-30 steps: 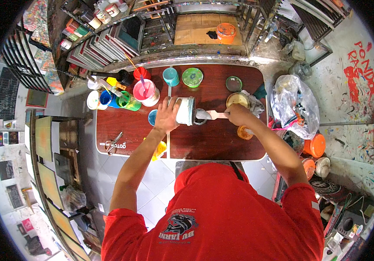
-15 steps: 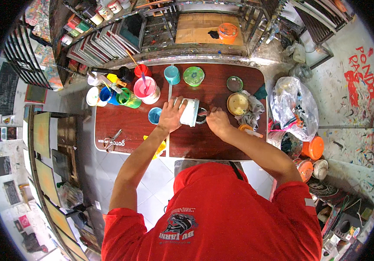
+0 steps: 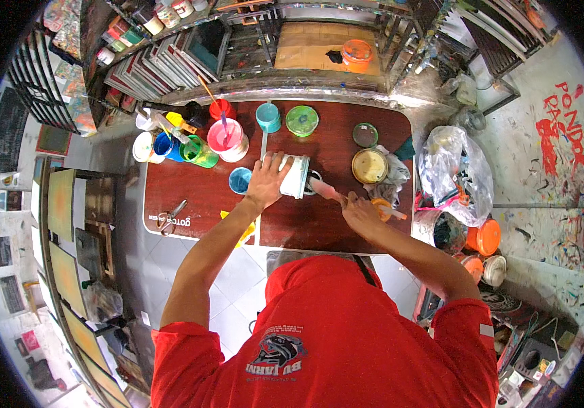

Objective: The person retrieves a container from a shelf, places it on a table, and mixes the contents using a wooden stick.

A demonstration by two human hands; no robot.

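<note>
My left hand (image 3: 267,179) is wrapped round a white plastic tub (image 3: 295,177), which is tipped on its side with its mouth facing right. In my right hand (image 3: 360,213) is a spatula (image 3: 323,189) with a pale pinkish blade, its tip at the tub's mouth. Partly hidden behind the tub's rim is a dark round container (image 3: 316,178). A blue cup (image 3: 240,180) stands just left of my left hand. To the right of the tub sits a round container of cream-coloured stuff (image 3: 370,166).
Paint pots crowd the table's (image 3: 197,194) far left, among them a pink bucket (image 3: 235,144) and a green pot (image 3: 200,153). Scissors (image 3: 173,216) lie near the left edge. A turquoise cup (image 3: 269,119) and green lid (image 3: 302,121) stand at the back. A plastic bag (image 3: 456,173) bulges beyond the right edge.
My right hand has drawn back to the right and nearer me, so the spatula's blade now shows outside the tub. My left hand keeps the tub tipped in about the same place.
</note>
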